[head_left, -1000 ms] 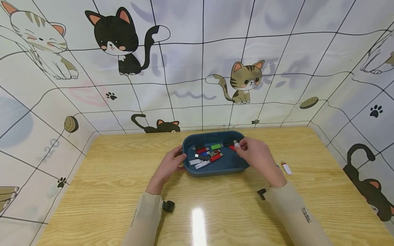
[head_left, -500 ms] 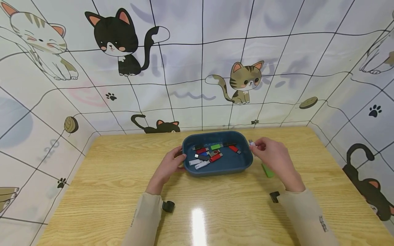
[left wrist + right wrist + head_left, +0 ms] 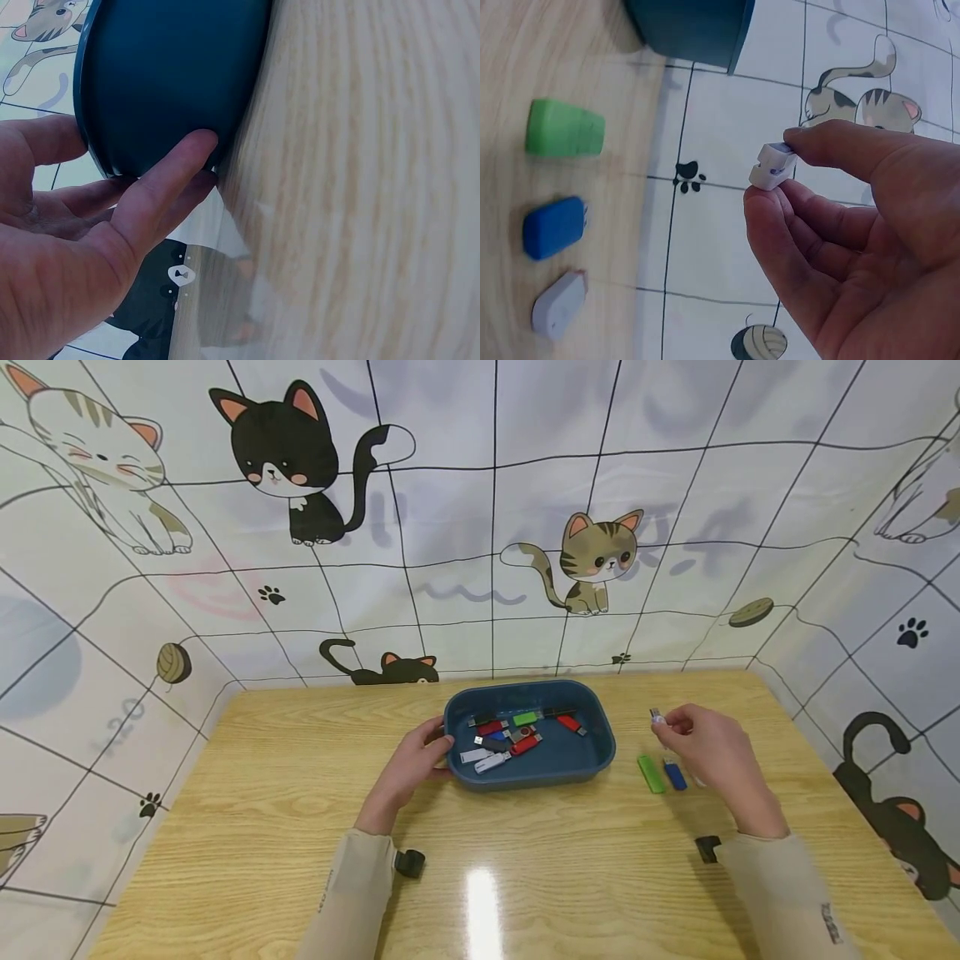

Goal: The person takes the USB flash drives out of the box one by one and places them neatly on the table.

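Between thumb and fingers, my right hand [image 3: 708,743] pinches a white USB stick [image 3: 774,166], raised over the table to the right of the dark blue plastic bin [image 3: 536,777]. My left hand [image 3: 408,764] grips the bin's left end; in the left wrist view its thumb and fingers [image 3: 169,180] lie around the outer wall. Inside the bin several USB sticks are scattered, among them a green one [image 3: 526,718], red ones and white ones. On the table below my right hand lie a green USB stick [image 3: 651,774], a blue one [image 3: 675,774] and a white one [image 3: 559,305].
The wooden table [image 3: 285,827] meets a cat-printed cloth backdrop [image 3: 465,527] at the back and sides. Black wrist cameras [image 3: 410,863] stick out from both beige sleeves.
My right hand has carried the white USB stick out of the bin and to the right, past its right rim. My left hand and the bin have stayed in place.
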Demonstrator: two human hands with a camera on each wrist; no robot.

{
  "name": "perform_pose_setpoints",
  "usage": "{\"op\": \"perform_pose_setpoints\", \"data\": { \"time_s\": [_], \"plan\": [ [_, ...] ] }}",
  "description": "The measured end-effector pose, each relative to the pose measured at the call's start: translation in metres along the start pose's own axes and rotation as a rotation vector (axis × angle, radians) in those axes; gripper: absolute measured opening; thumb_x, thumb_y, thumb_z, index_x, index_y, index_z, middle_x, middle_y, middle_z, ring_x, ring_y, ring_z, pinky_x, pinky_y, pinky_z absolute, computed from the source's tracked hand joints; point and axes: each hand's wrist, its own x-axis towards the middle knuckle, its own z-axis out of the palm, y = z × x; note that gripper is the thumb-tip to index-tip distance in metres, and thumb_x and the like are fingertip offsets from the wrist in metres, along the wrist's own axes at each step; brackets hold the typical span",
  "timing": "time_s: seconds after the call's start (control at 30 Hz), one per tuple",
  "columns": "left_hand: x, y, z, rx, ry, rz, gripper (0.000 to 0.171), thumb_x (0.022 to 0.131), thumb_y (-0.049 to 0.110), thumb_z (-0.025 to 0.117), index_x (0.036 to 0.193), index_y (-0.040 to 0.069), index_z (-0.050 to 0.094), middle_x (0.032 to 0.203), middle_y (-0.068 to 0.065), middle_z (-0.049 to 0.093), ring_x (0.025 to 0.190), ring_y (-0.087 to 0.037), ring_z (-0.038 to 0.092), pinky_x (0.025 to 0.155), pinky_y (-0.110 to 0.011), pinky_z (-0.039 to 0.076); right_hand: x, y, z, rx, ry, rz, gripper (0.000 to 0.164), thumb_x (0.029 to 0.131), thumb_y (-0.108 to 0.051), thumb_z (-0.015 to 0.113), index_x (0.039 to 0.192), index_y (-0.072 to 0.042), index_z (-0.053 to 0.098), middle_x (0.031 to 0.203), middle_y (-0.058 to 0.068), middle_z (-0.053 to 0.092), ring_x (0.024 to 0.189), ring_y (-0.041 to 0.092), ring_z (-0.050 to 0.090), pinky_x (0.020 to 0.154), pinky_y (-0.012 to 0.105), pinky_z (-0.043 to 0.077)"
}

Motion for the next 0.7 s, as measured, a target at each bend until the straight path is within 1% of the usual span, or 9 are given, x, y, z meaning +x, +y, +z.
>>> {"op": "perform_pose_setpoints", "data": {
  "time_s": [0.13,0.23,0.33,0.5,0.57,0.7],
  "plan": [
    [0.000,0.000,0.000,-0.005,0.000,-0.004,0.049,0.101,0.013,0.047,0.147,0.000,0.038,0.140,-0.022,0.046,0.103,-0.036,0.062,0.075,-0.044,0.057,-0.002,0.012,-0.002,-0.007,-0.018,0.021,0.055,0.096,-0.049,0.050,0.111,0.002,0.063,0.092,0.012,0.069,0.080,0.027,0.063,0.066,0.044,0.048],
    [0.000,0.001,0.000,-0.007,-0.001,-0.003,0.049,0.101,0.013,0.047,0.147,-0.001,0.038,0.140,-0.022,0.046,0.104,-0.037,0.062,0.075,-0.044,0.057,-0.003,0.021,-0.004,-0.016,-0.032,0.047,0.056,0.095,-0.049,0.050,0.113,0.003,0.062,0.090,0.012,0.070,0.077,0.027,0.062,0.061,0.040,0.047],
    [0.000,0.001,0.000,-0.004,-0.003,0.000,0.049,0.101,0.013,0.047,0.147,-0.001,0.038,0.139,-0.022,0.046,0.104,-0.037,0.062,0.075,-0.045,0.057,-0.003,0.030,-0.005,-0.022,-0.036,0.070,0.061,0.095,-0.051,0.050,0.114,0.005,0.061,0.097,0.018,0.068,0.081,0.031,0.062,0.061,0.040,0.048],
    [0.000,0.002,0.000,-0.012,-0.007,-0.002,0.048,0.101,0.013,0.046,0.146,-0.001,0.039,0.139,-0.022,0.047,0.106,-0.038,0.061,0.076,-0.045,0.057,-0.003,0.043,-0.007,-0.020,-0.060,0.100,0.066,0.094,-0.054,0.049,0.116,0.008,0.060,0.109,0.028,0.062,0.089,0.038,0.059,0.065,0.046,0.049],
    [-0.001,0.002,0.000,-0.014,-0.006,-0.002,0.048,0.101,0.013,0.047,0.146,0.000,0.040,0.139,-0.022,0.047,0.106,-0.038,0.061,0.076,-0.045,0.057,-0.003,0.048,-0.008,-0.020,-0.076,0.111,0.067,0.094,-0.053,0.050,0.117,0.009,0.059,0.110,0.029,0.061,0.090,0.039,0.058,0.066,0.047,0.049],
    [-0.001,0.001,0.000,-0.019,-0.007,0.002,0.047,0.101,0.013,0.047,0.146,0.000,0.040,0.139,-0.023,0.047,0.106,-0.037,0.061,0.075,-0.044,0.057,-0.001,0.060,-0.008,-0.019,-0.107,0.142,0.067,0.094,-0.052,0.051,0.116,0.011,0.059,0.108,0.029,0.061,0.088,0.037,0.057,0.065,0.045,0.049]
  ]
}}
